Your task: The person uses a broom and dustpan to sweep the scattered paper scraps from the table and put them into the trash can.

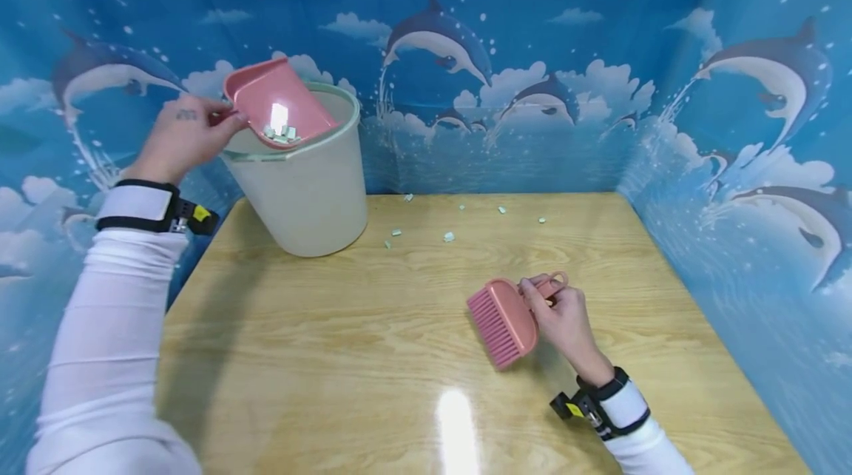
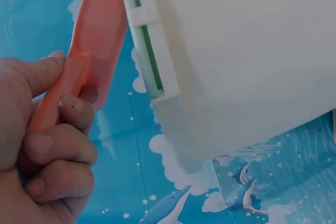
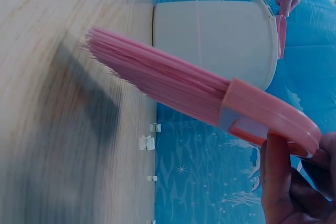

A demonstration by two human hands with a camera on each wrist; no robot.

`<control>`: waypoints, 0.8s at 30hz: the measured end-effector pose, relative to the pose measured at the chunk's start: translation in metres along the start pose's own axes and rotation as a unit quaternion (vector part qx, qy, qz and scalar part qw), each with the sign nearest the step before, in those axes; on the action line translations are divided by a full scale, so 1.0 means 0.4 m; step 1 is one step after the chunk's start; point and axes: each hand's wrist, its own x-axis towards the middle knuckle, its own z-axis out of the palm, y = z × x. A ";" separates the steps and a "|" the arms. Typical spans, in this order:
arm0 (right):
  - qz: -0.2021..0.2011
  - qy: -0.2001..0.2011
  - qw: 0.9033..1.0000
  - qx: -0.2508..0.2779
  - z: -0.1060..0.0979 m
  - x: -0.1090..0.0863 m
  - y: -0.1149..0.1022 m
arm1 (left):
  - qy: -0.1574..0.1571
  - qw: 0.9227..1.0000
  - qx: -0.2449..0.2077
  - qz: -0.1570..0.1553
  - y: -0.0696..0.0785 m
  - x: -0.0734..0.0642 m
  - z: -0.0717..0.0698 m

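Observation:
My left hand (image 1: pixel 189 131) grips the handle of a pink dustpan (image 1: pixel 279 98), tilted over the mouth of a white bin (image 1: pixel 306 194) with a pale green rim. Several pale scraps (image 1: pixel 282 133) lie in the pan near its handle end. In the left wrist view, curled fingers (image 2: pixel 65 145) wrap the dustpan handle beside the bin's rim. Over the right part of the table, my right hand (image 1: pixel 562 319) holds a pink hand brush (image 1: pixel 515 316) by its handle. Its bristles (image 3: pixel 157 74) point down to the left, their tips above the wood in the right wrist view.
Several pale green scraps (image 1: pixel 449 237) are scattered on the wooden table (image 1: pixel 319 327) toward its back edge, right of the bin. A blue curtain (image 1: pixel 413 142) printed with dolphins hangs behind and along both sides.

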 end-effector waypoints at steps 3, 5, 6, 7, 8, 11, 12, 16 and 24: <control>0.000 0.003 1.000 -0.001 -0.002 -0.001 -0.001 | 0.007 1.000 0.012 -0.001 -0.001 0.003 0.002; 0.000 0.007 1.000 -0.007 -0.003 -0.002 0.000 | 0.015 1.000 0.026 0.003 0.001 0.005 0.005; -0.001 0.009 1.000 -0.011 -0.004 -0.002 0.000 | 0.019 0.999 0.033 0.005 0.002 0.004 0.006; -0.003 0.010 1.000 -0.014 -0.005 -0.002 0.001 | 0.025 0.999 0.040 0.008 0.005 0.004 0.007; -0.004 0.010 1.000 -0.016 -0.005 -0.002 0.001 | 0.028 0.998 0.047 0.009 0.007 0.004 0.009; -0.002 0.008 1.000 -0.010 -0.005 -0.003 0.001 | 0.038 0.997 0.066 0.010 0.012 0.003 0.013; -0.001 0.008 1.000 -0.008 -0.005 -0.004 0.000 | 0.042 0.996 0.072 0.010 0.014 0.003 0.014; 0.003 0.006 1.000 0.003 -0.005 -0.007 -0.001 | 0.051 0.995 0.089 0.009 0.018 0.006 0.021; 0.002 0.005 1.000 -0.001 -0.006 -0.006 0.000 | 0.081 0.988 0.127 0.039 0.018 0.009 0.032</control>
